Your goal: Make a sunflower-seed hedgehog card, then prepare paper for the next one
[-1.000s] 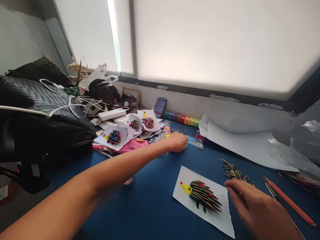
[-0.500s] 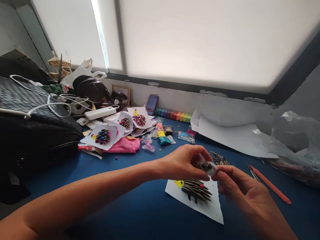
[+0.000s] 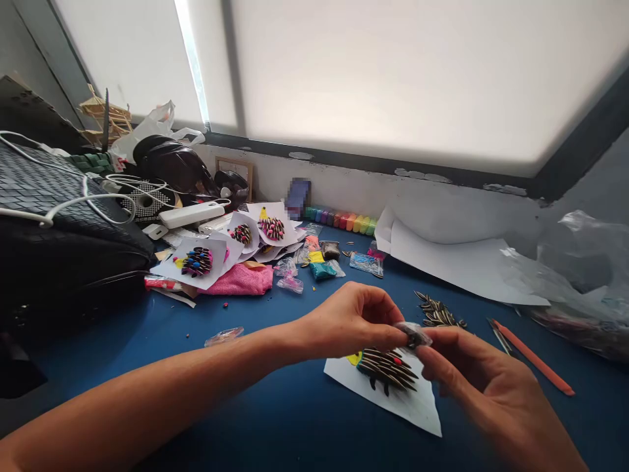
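Note:
Above the table, both my hands pinch a small clear plastic packet with something dark inside. My left hand grips its left end between thumb and fingers. On the other end, the thumb and forefinger of my right hand are closed. Directly below lies a white paper sheet bearing a hedgehog figure with striped seeds for spines, a yellow face and a red dot. My left hand partly covers the face. A pile of striped sunflower seeds lies just beyond my right hand.
An orange pencil-like stick lies at right. Clay packets and a row of coloured clay pots stand further back. More seed hedgehogs on paper, a pink cloth and a black bag occupy the left.
The packet has shifted slightly right, held in both hands. My left forearm sits a little lower, and a clear plastic wrapper now shows beyond it. The view has moved slightly.

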`<state>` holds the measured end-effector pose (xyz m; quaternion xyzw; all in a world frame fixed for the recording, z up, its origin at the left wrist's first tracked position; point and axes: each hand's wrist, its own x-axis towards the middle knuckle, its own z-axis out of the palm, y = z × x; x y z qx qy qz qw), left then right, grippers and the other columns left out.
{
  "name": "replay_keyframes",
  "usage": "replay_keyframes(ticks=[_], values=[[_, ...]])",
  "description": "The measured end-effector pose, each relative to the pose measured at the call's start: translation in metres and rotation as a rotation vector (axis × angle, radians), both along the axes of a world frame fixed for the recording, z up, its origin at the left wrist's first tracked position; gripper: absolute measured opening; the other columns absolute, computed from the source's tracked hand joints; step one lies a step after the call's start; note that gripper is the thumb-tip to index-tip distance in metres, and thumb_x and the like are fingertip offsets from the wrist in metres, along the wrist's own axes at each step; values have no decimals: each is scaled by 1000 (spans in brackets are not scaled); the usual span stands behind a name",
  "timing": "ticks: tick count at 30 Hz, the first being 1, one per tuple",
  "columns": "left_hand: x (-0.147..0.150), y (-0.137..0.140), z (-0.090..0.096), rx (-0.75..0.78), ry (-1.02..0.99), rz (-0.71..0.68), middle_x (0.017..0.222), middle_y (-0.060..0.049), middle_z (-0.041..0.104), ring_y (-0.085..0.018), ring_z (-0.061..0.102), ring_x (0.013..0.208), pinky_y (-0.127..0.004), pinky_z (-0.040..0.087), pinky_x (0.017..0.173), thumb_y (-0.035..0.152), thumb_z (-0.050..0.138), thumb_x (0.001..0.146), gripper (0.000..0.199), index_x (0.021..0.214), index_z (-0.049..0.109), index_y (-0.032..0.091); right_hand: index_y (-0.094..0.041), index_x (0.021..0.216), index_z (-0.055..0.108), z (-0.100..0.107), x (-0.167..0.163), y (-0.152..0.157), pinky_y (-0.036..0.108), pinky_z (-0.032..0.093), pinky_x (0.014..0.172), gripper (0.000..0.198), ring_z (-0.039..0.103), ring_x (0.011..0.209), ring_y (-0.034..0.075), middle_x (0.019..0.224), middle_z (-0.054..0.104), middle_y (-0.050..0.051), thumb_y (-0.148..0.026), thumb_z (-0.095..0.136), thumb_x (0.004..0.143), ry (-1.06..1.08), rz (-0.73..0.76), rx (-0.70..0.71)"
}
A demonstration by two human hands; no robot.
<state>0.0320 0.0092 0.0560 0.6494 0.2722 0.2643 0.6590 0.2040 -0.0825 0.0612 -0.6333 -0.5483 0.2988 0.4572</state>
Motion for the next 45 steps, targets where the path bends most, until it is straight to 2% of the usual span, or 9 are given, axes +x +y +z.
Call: replay_keyframes(ticks=[3,9,14,17,19,22,32,37,45], values=[[1,-5,2,17,-22,23,72,2,59,-8,53,64,-20,40,56,27,79,73,24,81,60,14,-25,91,73,-2,1,1,27,51,62,33,64,66,18,73,71,0,-56,69,79,-68,29,18],[6,-24,1,165,83,85,68,3,55,-9,49,61,-21,39,54,24,70,78,13,81,59,16,-25,70,61,-4,2,2,26,40,53,35,51,55,15,58,55,-3,-56,60,85,-230,17,23],[5,-32,8,199,31,66,79,-2,62,-11,56,68,-22,45,61,22,68,79,10,84,66,14,-24,68,57,-3,3,1,26,41,54,35,50,57,14,60,55,-3,-54,58,86,-169,12,46],[1,-27,12,194,8,138,90,-5,69,-13,59,74,-23,48,66,24,67,82,19,98,70,14,-24,67,58,-2,0,0,25,42,55,36,49,55,13,57,53,-3,-55,59,86,-80,14,26],[0,-23,11,143,6,99,97,-6,69,-13,60,77,-23,48,66,27,70,81,26,104,70,14,-24,66,58,-1,-3,-2,24,41,54,37,49,55,13,56,52,-4,-57,61,84,-41,29,6],[1,-18,6,-39,-61,-38,80,-4,67,-11,60,68,-23,49,64,27,69,84,19,95,69,11,-24,66,60,-2,-7,-3,22,41,53,38,47,54,12,55,51,-4,-58,64,82,-3,44,-14],[2,-10,7,-282,-170,44,71,-2,68,-10,65,59,-24,53,66,17,61,91,14,98,71,10,-25,65,62,-4,6,5,24,46,49,37,50,50,14,52,54,-2,-58,64,82,0,99,-14],[1,-9,2,-293,-208,-8,75,-4,70,-9,65,60,-23,54,65,20,74,82,20,98,71,10,-24,64,62,0,1,2,23,45,50,37,47,48,12,51,51,-3,-56,65,81,-23,0,-19],[-3,-2,-1,-326,-200,36,74,-4,72,-10,67,59,-23,54,64,18,74,81,20,99,73,9,-25,79,69,-2,13,10,24,52,52,34,56,53,15,52,56,-2,-60,68,78,9,121,-56]])
